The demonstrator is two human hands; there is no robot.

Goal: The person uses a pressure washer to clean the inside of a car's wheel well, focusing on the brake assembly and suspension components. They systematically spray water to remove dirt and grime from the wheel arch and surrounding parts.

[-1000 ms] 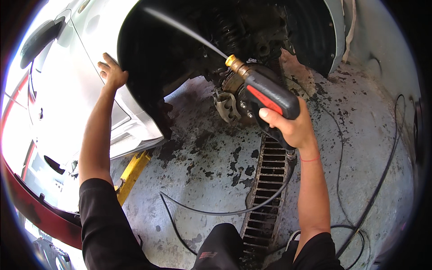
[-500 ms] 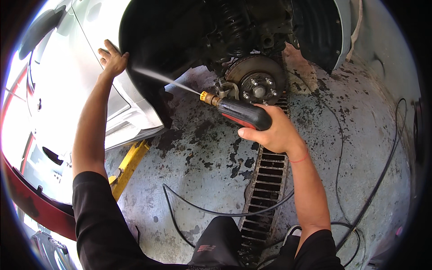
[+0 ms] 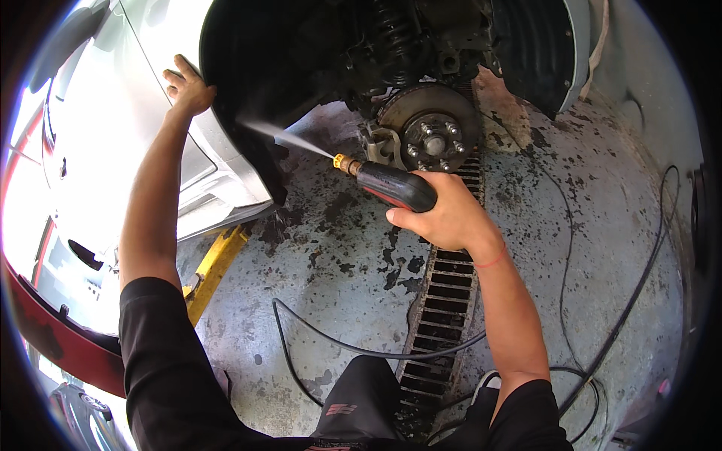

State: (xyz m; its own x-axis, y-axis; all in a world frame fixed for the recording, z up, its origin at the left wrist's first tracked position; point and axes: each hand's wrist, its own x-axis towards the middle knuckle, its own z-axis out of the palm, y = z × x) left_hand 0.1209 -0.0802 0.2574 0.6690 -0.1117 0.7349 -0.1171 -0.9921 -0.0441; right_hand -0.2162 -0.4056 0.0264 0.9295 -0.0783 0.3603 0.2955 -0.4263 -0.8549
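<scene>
My right hand [image 3: 451,213] is closed around a black and red pressure washer gun [image 3: 395,185]. A yellow nozzle [image 3: 339,161] on a brass fitting tips the gun, and a white jet of spray [image 3: 289,138] runs from it up and left into the dark wheel well [image 3: 278,52]. Against the silver car body [image 3: 162,98], at the edge of the wheel arch, my left hand [image 3: 189,89] rests with its fingers apart. Beyond the gun is a brake disc [image 3: 429,124] with bare wheel studs; above it stands a coil spring [image 3: 392,37].
A slotted metal drain grate [image 3: 438,316] crosses the worn grey floor [image 3: 323,263]. The black hose [image 3: 353,348] loops near my legs, with more hose along the right. At the left, a yellow lift arm [image 3: 214,272] reaches under the car. A grey wall [image 3: 639,75] stands at the right.
My right hand and the gun have shifted slightly left, and the spray now strikes a little farther right inside the wheel well. My left hand stays on the arch edge.
</scene>
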